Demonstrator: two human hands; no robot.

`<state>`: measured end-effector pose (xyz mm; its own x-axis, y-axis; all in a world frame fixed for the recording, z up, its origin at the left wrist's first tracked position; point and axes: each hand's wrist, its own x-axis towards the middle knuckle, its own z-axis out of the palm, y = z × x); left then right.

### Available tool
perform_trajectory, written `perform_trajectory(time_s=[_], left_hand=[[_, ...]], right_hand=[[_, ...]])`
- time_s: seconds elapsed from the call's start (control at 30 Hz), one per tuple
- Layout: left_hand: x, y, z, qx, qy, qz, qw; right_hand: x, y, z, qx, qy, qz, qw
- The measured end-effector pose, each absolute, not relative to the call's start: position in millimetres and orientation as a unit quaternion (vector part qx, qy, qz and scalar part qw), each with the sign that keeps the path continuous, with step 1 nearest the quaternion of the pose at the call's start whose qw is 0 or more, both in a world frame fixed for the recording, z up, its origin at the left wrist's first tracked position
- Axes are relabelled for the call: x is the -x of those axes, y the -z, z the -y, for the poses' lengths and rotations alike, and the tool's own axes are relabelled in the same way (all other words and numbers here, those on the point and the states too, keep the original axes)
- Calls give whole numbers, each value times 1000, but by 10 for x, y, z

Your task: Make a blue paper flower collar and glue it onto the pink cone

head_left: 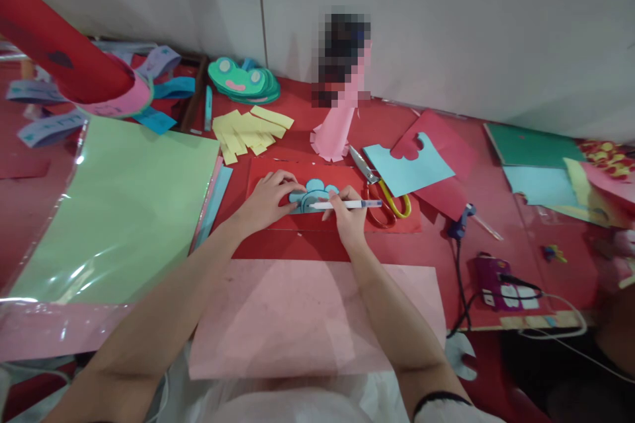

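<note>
A light blue scalloped paper cutout [314, 186] with dark curved lines drawn on it lies on a red paper sheet [387, 223]. My right hand [350, 213] is closed around a white marker pen [353, 204], its tip down at the lower part of the cutout. At the cutout's left edge rests my left hand [270, 201], fingers stretched out and touching the paper. Scissors [384, 193] with yellow and red handles lie just right of my right hand. Beside them is a blue paper offcut [411, 168] with a scalloped notch.
Green frog-face cutouts [245, 80] and yellow strips [251, 132] lie behind my left hand. A pink paper cone [335, 135] stands at the back. Light green sheets [133, 211] are on the left, a pink sheet [317, 317] in front. A power strip [503, 284] with cables sits right.
</note>
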<state>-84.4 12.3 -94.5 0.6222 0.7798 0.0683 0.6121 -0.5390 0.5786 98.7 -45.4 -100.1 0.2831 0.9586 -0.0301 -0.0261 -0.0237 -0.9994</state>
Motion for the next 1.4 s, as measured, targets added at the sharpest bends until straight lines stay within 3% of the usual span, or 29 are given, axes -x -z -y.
perform_trajectory(time_s=[0.33,1.07,1.4], left_hand=[[786,818,-8,-858,-109,-430,257],[797,867,-36,-906,-68,-376,181],[793,887,-43,-894,-76,-390,207]], right_hand=[[-1036,975,465,584,-374,386,608],[-1038,1044,471,592,-395,465,527],[-1039,1048,470,595,-392,463,527]])
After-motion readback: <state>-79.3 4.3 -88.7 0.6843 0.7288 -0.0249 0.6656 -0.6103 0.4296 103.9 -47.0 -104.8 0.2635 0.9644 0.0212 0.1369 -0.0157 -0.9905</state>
